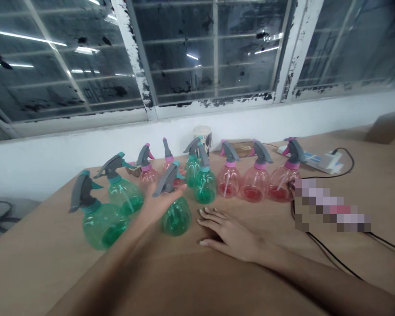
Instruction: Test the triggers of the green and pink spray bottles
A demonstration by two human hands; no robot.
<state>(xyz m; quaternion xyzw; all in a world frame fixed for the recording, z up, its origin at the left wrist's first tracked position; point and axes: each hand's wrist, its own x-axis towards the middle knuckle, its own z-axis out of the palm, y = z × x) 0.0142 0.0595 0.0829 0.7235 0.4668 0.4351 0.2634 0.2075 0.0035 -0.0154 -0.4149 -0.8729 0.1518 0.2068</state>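
My left hand (158, 202) is wrapped round the neck of a green spray bottle (177, 218) with a grey head and teal trigger. Some of its fingers are hidden behind the bottle. My right hand (232, 235) rests on the table to the right of that bottle, fingers stretched out and holding nothing. Just beyond the right hand stands another green spray bottle (205, 186). Two more green ones, a nearer spray bottle (102, 226) and a farther spray bottle (125, 195), stand left of my left forearm.
Pink spray bottles with red liquid, such as the rightmost pink bottle (279, 182), stand in a row on the wooden table (197, 272). Behind are a printed cup (203, 136) and a power strip (325, 161). Black cables (335, 261) and a blurred-out item lie at right.
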